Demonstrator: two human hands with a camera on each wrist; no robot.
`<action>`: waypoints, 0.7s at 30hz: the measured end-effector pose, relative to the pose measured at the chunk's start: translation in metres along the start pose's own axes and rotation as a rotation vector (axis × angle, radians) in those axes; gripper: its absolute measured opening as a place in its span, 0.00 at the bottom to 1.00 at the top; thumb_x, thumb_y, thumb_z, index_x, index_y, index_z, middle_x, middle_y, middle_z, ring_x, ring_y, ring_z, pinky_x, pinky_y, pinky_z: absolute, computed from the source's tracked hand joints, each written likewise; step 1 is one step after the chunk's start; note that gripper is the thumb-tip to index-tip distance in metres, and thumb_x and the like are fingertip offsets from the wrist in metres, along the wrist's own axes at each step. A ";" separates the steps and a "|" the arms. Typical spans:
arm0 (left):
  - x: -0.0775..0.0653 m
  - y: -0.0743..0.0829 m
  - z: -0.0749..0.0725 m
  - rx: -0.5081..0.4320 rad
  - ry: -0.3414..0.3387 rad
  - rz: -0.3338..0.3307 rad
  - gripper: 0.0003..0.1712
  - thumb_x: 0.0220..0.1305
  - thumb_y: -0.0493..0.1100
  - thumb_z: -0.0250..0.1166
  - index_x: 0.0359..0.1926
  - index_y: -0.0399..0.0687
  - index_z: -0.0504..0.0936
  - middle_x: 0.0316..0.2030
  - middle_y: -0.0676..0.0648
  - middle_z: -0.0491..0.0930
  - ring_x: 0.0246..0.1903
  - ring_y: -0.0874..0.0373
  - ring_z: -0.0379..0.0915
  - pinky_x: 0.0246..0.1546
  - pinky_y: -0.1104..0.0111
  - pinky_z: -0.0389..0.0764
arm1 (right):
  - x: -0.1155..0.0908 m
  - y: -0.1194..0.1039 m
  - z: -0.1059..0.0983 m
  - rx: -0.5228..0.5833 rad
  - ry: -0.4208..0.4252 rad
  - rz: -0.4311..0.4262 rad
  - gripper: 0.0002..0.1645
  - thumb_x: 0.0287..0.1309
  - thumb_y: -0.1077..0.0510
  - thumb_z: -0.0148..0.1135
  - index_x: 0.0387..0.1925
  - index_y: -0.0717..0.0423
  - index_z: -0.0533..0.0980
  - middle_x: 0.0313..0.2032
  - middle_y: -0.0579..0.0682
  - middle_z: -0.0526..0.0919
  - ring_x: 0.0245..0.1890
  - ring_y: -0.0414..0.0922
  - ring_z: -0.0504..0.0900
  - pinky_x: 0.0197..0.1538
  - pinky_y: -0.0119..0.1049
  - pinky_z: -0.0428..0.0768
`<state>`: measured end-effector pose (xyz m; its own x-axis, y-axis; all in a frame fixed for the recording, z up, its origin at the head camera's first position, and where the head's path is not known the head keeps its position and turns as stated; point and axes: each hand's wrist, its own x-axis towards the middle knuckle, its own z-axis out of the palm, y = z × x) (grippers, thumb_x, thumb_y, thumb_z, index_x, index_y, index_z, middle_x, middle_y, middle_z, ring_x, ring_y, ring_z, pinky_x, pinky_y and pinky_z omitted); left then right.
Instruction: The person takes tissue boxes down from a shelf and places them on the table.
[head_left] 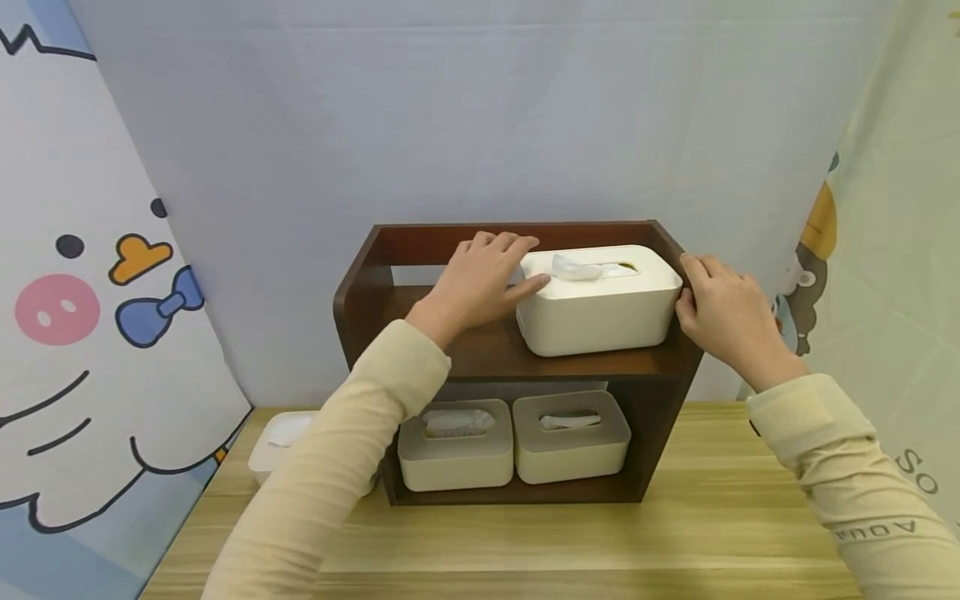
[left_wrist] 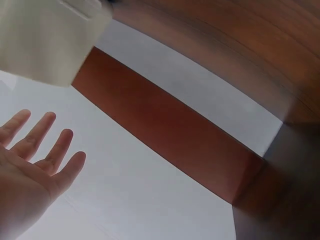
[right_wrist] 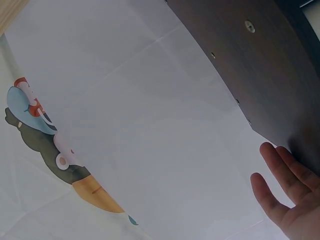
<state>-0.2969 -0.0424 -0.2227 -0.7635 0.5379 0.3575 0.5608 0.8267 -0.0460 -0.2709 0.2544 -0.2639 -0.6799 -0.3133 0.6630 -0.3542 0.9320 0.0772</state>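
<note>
Pale wood table [head_left: 750,500] bearing a brown shelf [head_left: 487,358]. Both hands, apart, grip nothing: the left hand [head_left: 480,283], fingers extended, lies beside a tissue box [head_left: 600,321] on the upper level's right, while the right hand [head_left: 731,312] rests against the side panel [head_left: 663,417]; uneven pressure from the left could jam the skewed box there.
</note>
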 end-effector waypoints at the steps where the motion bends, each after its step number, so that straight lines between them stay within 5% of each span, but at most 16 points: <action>1: 0.003 0.004 0.001 -0.011 -0.011 0.000 0.34 0.66 0.64 0.43 0.66 0.54 0.59 0.63 0.48 0.65 0.61 0.46 0.59 0.58 0.54 0.63 | 0.000 0.000 0.000 0.000 0.000 0.001 0.25 0.53 0.64 0.51 0.54 0.70 0.68 0.46 0.68 0.75 0.41 0.64 0.77 0.34 0.58 0.72; 10: 0.024 0.026 0.010 -0.074 -0.103 0.000 0.42 0.59 0.74 0.41 0.67 0.55 0.59 0.64 0.50 0.63 0.60 0.50 0.59 0.57 0.57 0.64 | -0.001 0.000 -0.001 0.006 -0.004 0.005 0.25 0.53 0.64 0.51 0.54 0.70 0.68 0.47 0.68 0.75 0.41 0.64 0.76 0.35 0.58 0.72; 21: 0.033 0.031 0.020 -0.068 -0.205 0.018 0.50 0.50 0.77 0.49 0.69 0.57 0.54 0.67 0.46 0.56 0.62 0.46 0.54 0.61 0.54 0.61 | 0.000 0.001 0.000 0.019 0.022 -0.015 0.25 0.52 0.65 0.51 0.53 0.71 0.68 0.45 0.68 0.75 0.37 0.63 0.78 0.30 0.57 0.74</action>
<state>-0.3112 0.0046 -0.2305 -0.7985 0.5803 0.1599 0.5897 0.8075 0.0145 -0.2710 0.2556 -0.2639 -0.6604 -0.3233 0.6777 -0.3767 0.9234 0.0735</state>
